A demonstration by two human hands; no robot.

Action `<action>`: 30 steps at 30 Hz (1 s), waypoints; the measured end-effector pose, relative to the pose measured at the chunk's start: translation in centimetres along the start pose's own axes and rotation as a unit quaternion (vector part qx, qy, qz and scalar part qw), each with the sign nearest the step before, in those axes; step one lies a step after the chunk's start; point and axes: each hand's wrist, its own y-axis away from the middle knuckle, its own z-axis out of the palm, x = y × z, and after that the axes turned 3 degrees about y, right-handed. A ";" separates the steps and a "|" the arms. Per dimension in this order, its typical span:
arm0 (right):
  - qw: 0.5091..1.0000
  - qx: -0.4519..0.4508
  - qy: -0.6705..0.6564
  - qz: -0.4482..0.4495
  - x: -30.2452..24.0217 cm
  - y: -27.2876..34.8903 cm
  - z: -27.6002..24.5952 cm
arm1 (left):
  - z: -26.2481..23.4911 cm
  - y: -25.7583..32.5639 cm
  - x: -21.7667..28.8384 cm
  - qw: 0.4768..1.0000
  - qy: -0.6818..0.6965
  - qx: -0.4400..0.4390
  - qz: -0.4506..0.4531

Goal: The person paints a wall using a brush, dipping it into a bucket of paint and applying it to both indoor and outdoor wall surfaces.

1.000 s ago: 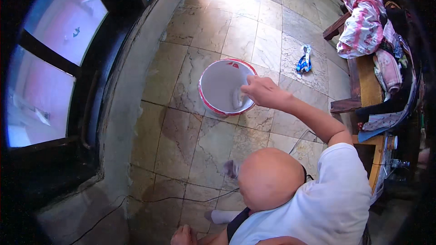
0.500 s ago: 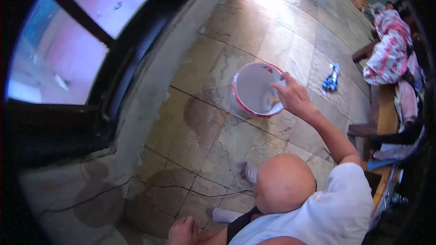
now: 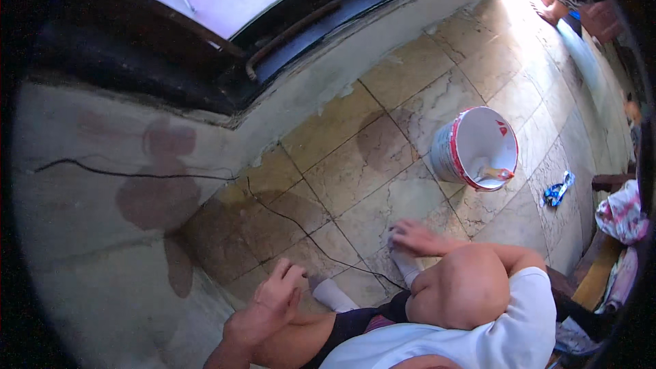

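There's the white bucket [image 3: 445, 156], standing on the tiled floor [image 3: 355, 181] ahead and right of the right fingers, well apart, a brush-like tool [image 3: 495, 173] leaning inside. The right hand [image 3: 417, 238], blurred, seems loosely spread by the sock [image 3: 408, 268]; the left hand [image 3: 277, 295] has its fingers bent, pinching nothing visible. Working neatly likely means steadying the bucket first. Between both hands' fingers trails a black cord [image 3: 321, 249], a possible snag; far right lies a blue packet [image 3: 559, 190].

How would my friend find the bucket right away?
Look at the tiled floor, beyond the person's right hand. There stands a round white bucket. Its big open mouth with a red-edged rim sets it apart from the small blue thing nearby.
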 end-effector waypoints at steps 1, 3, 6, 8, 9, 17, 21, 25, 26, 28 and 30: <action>0.998 0.020 -0.003 -0.061 0.0 -0.4 3.1 | 0.2 0.1 -0.1 1.000 0.001 0.007 -0.014; 0.991 0.032 -0.007 -0.131 -0.8 -1.6 5.7 | -0.1 0.8 -1.0 0.998 -0.008 -0.050 -0.026; 0.984 0.044 -0.029 -0.170 -0.4 -1.7 7.0 | 0.8 2.1 -2.6 0.987 -0.064 -0.117 -0.085; 0.986 -0.005 -0.021 -0.167 0.7 -1.3 7.4 | 0.7 2.2 -3.3 0.982 -0.097 -0.129 -0.095; 0.984 -0.019 -0.015 -0.176 1.0 -0.9 7.6 | 0.6 2.3 -3.4 0.975 -0.133 -0.142 -0.103; 0.978 -0.065 0.020 -0.198 1.7 -0.5 8.6 | -0.2 1.7 -2.5 0.985 -0.129 -0.107 -0.036; 0.977 -0.045 0.025 -0.208 1.9 -0.4 8.9 | -0.5 1.4 -2.5 0.978 -0.130 -0.156 -0.058; 0.984 -0.084 -0.001 -0.156 1.5 -0.1 8.9 | -0.7 0.7 -1.7 0.979 -0.112 -0.162 -0.045; 0.987 -0.080 -0.006 -0.136 1.0 -0.1 9.0 | -0.5 1.1 -2.0 0.985 -0.119 -0.122 -0.038; 0.987 0.119 -0.065 -0.087 0.1 -0.1 8.8 | -0.3 1.7 -2.1 0.987 -0.125 -0.096 -0.018; 0.987 0.156 -0.032 -0.013 0.3 1.1 7.0 | -0.4 1.9 -2.0 0.983 -0.159 -0.082 -0.043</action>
